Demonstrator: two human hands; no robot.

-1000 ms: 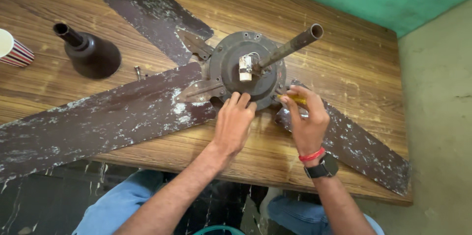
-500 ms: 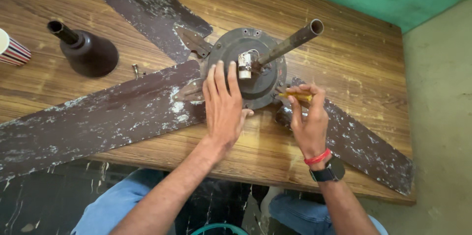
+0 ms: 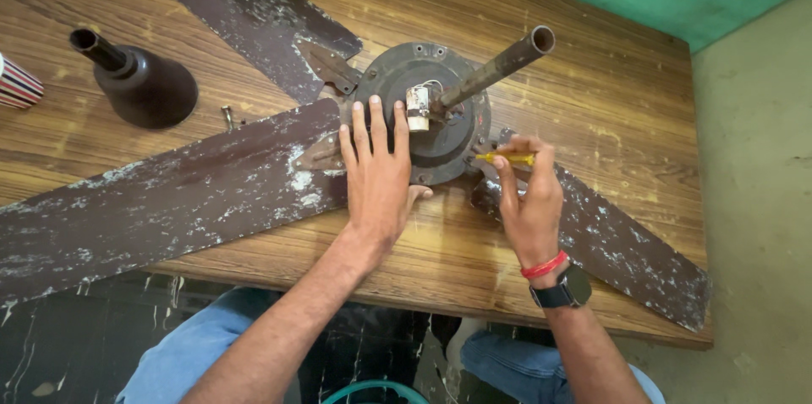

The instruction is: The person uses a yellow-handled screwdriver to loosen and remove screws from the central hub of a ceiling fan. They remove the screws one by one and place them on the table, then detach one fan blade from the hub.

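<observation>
Left hand [image 3: 378,180] now flat on round dark metal ceiling-fan motor housing [image 3: 427,108], fingers spread, pinning it; second ago only fingertips curled at rim. Fan lies on brown wooden table [image 3: 609,108]. Right hand [image 3: 529,201] pinches yellow-handled screwdriver [image 3: 505,158], tip at housing edge beside peeling brown blade [image 3: 609,243]. Housing braced, tool set.

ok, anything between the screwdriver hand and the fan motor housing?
Nothing visible. The right hand holds the yellow screwdriver with its tip at the right edge of the motor housing, beside the right blade's root. The left hand lies flat on the housing's left side, clear of the tool.
</observation>
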